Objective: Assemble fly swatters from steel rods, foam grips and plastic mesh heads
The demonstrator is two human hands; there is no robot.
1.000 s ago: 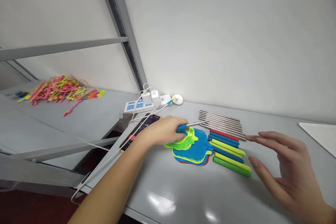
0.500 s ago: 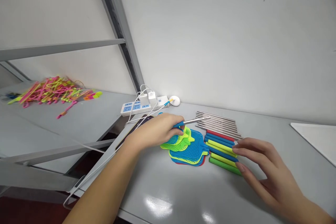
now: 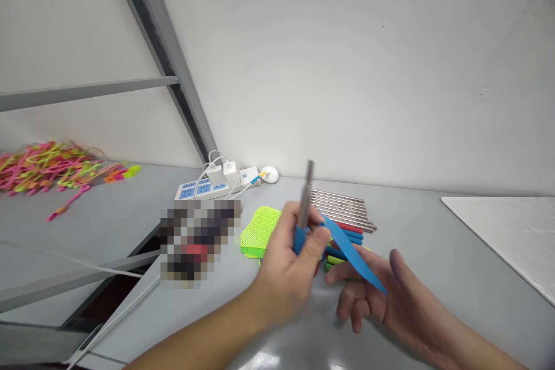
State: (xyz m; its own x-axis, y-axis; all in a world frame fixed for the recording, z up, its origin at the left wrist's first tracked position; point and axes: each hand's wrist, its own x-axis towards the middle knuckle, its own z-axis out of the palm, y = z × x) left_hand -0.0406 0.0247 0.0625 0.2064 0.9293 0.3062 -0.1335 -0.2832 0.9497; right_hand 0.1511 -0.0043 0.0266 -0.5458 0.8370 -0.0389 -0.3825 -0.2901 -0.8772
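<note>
Presently visible table edge: the gray tabletop (image 3: 411,225) ended at 8 o'clock from the left hand (image 3: 286,266), where a white cable (image 3: 117,319) ran along the margin.
Lateral room: surface extended from the colored sleeves (image 3: 350,228) at 2 o'clock to the white panel (image 3: 498,225) at 3 o'clock.
Tabletop finish: glossy, with light reflections (image 3: 262,360) at 6 to 7 o'clock.
Wall (image 3: 347,69): stood white behind the tabletop at 12 o'clock.
Left hand: grasped a blue sleeve (image 3: 299,240); a metal rod (image 3: 306,202) projected upward from it, slightly tilted.
Right hand (image 3: 396,296): at 4 o'clock, palm turned upward, fingers partly curled; whether it gripped the blue flat piece (image 3: 353,255) could not be determined.
Blue flat piece: slanted between both hands, nearly edge-on, upper end at the left hand, lower end before the right.
Loose rods (image 3: 342,205): lay in a parallel row at 1 o'clock, the colored sleeves just beside them.
Mesh pieces (image 3: 262,233): bright yellow-green, at 10 o'clock, just beside the left hand.
Obstructions: power strip (image 3: 187,192) with chargers (image 3: 231,172) and a round white device (image 3: 270,174) at 11 o'clock; pixelated dark patch (image 3: 199,243) at 9 o'clock; metal rack (image 3: 172,52) at 9 to 11 o'clock, a pink-and-yellow pile (image 3: 47,167) beyond it.
</note>
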